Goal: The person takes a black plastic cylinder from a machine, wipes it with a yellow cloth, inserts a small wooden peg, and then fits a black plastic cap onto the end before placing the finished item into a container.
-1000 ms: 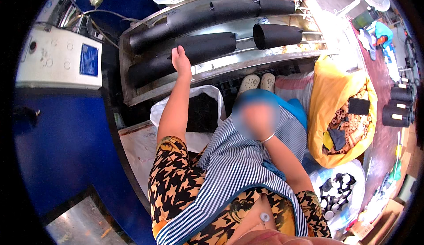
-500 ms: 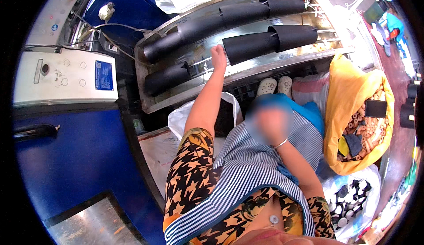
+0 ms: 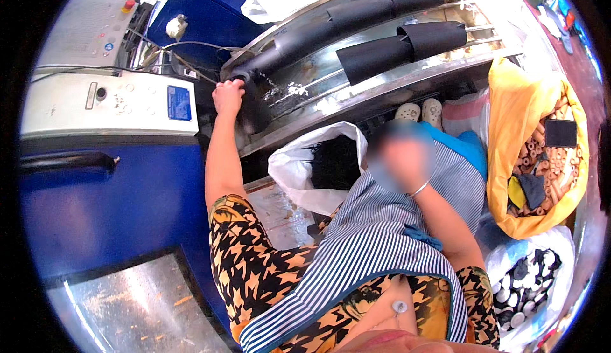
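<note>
Yellow sack (image 3: pixel 509 108) w/ tan tubes (image 3: pixel 547 162); white bag (image 3: pixel 296 168) w/ black stuff.

Black tubes (image 3: pixel 388 9) on silver metal tray (image 3: pixel 356 95); blue machine (image 3: pixel 108 200) with white top; blue-white striped apron (image 3: pixel 382 245); orange-black patterned sleeves (image 3: pixel 248 257); yellow sack (image 3: pixel 528 117); white bag (image 3: pixel 299 168).

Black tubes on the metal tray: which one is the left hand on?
The long black tube along the tray's far side; the left hand grips its near end. The two shorter tubes lie untouched further right.
</note>
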{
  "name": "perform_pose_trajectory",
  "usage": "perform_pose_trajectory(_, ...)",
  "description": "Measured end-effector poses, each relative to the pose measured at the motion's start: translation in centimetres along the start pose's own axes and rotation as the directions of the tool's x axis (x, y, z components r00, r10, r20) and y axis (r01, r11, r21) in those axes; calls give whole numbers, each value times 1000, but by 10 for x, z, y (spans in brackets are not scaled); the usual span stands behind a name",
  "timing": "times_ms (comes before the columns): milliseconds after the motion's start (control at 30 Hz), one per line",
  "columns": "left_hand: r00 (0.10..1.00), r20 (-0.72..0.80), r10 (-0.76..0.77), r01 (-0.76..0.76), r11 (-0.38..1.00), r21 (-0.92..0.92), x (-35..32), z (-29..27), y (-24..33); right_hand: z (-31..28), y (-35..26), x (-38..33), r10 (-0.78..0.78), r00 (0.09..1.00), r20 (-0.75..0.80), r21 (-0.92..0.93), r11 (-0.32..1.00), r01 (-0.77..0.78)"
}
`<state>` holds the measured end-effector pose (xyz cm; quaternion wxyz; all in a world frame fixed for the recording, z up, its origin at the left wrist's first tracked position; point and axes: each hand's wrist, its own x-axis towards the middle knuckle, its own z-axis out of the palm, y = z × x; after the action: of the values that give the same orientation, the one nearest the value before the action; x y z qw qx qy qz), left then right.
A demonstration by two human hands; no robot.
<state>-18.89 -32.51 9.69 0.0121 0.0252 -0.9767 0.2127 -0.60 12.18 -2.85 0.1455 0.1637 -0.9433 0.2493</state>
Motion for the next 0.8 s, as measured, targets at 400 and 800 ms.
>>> perform_pose_trajectory(400,971,65,229,-116,693,-711,-13,-46,25,-6,1,-14,-5,996,-85,99,995,14)
perform_pose_trajectory(800,959,-255,127,-235,859,-455,-22,-105,42,-6,7,-27,9,998,-58,81,997,-5)
